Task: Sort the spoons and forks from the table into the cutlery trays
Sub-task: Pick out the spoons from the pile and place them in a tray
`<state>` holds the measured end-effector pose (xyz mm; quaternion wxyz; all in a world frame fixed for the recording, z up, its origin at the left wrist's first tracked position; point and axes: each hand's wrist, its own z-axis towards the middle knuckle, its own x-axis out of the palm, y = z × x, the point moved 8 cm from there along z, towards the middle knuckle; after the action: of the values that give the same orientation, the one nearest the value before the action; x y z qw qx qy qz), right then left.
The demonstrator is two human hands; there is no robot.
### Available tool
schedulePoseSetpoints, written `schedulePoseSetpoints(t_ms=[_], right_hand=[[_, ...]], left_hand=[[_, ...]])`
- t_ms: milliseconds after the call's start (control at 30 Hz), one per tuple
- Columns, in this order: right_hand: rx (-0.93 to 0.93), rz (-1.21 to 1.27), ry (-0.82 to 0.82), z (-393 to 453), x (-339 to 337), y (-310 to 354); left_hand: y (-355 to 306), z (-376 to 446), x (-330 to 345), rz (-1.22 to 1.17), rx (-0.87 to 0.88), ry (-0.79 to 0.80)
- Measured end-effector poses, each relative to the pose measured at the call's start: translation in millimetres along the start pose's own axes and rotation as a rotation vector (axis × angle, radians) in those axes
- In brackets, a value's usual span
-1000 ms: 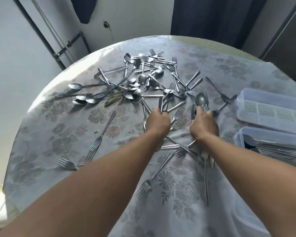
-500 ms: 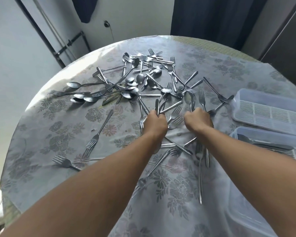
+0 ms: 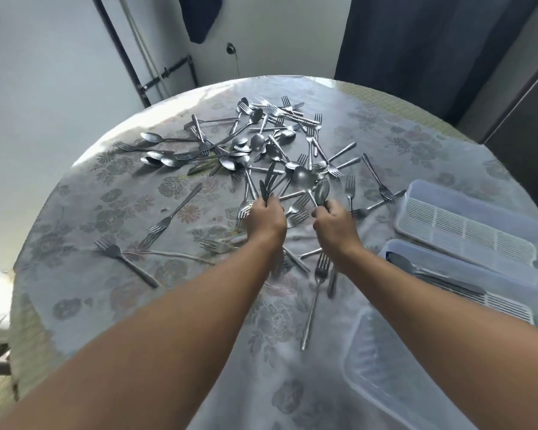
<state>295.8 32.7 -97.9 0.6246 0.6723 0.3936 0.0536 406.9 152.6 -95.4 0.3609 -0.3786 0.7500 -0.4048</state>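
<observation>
A jumble of steel spoons and forks [image 3: 261,144] covers the far middle of the round table. At the pile's near edge, my left hand [image 3: 266,217] grips a bundle of cutlery [image 3: 264,191] whose slim ends stick up out of the fist. Just right of it, my right hand [image 3: 333,218] grips a spoon [image 3: 322,190], bowl upward; it may hold more than one. Three plastic cutlery trays sit on the right: a far tray [image 3: 416,189] with a slotted white insert, a middle tray [image 3: 389,248] holding several pieces, and a near clear tray [image 3: 351,361].
Loose forks lie apart from the pile at the left [image 3: 168,220] [image 3: 121,259] and under my right wrist [image 3: 316,293]. The floral tablecloth [image 3: 156,305] wrinkles between my arms. A wall with pipes and a dark curtain stand behind the table.
Both hands drew a little nearer to me and closer together, keeping their cutlery. The spoon in my right hand rose off the pile. The view shifted slightly.
</observation>
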Motion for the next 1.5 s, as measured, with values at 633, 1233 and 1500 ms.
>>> schedulePoseSetpoints(t_ms=[633, 1233, 1500], right_hand=[[-0.070, 0.102, 0.246, -93.7, -73.7, -37.8], [-0.121, 0.054, 0.676, -34.8, -163.0, -102.8], [-0.200, -0.068, 0.804, -50.0, -190.8, -124.6]], left_hand=[[55.3, -136.6, 41.1, -0.354, -0.130, -0.084], [51.9, -193.7, 161.1, -0.415, -0.211, -0.445], [49.6, -233.0, 167.0, -0.325, -0.216, -0.656]])
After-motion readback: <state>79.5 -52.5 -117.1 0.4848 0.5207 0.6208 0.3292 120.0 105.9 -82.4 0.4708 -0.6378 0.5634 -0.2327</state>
